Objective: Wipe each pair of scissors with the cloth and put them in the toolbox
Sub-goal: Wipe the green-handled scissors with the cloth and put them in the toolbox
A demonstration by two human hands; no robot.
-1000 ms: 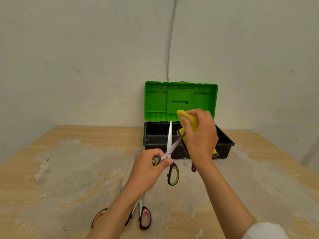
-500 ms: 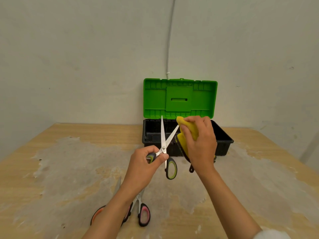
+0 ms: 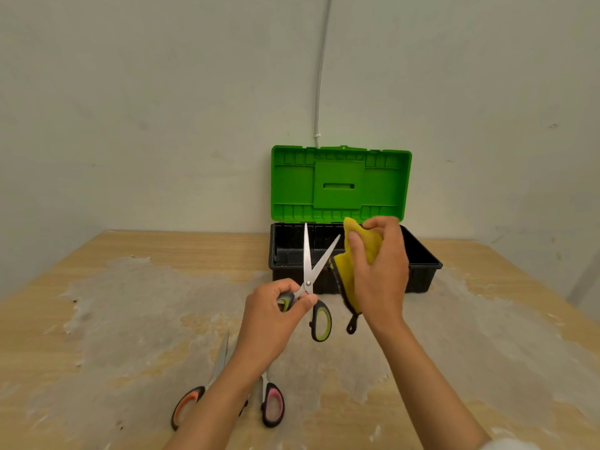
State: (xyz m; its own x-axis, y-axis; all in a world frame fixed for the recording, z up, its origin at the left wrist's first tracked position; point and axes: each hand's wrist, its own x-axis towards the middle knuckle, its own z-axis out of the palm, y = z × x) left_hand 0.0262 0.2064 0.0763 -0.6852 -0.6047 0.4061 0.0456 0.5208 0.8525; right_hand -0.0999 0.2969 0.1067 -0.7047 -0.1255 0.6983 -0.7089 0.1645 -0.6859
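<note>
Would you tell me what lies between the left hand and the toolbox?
In the head view, only the open blades of the green-handled scissors rise from the left hand toward the toolbox.

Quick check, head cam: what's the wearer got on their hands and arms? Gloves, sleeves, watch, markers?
Both hands are bare: no gloves, rings or tags on the left hand or the right hand. Both forearms are uncovered, with no watch or band in view. Only a white sleeve edge shows at the right arm's bottom corner.

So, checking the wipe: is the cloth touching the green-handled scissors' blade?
Touching: in the head view the yellow cloth wraps the right blade tip of the green-handled scissors.
</note>
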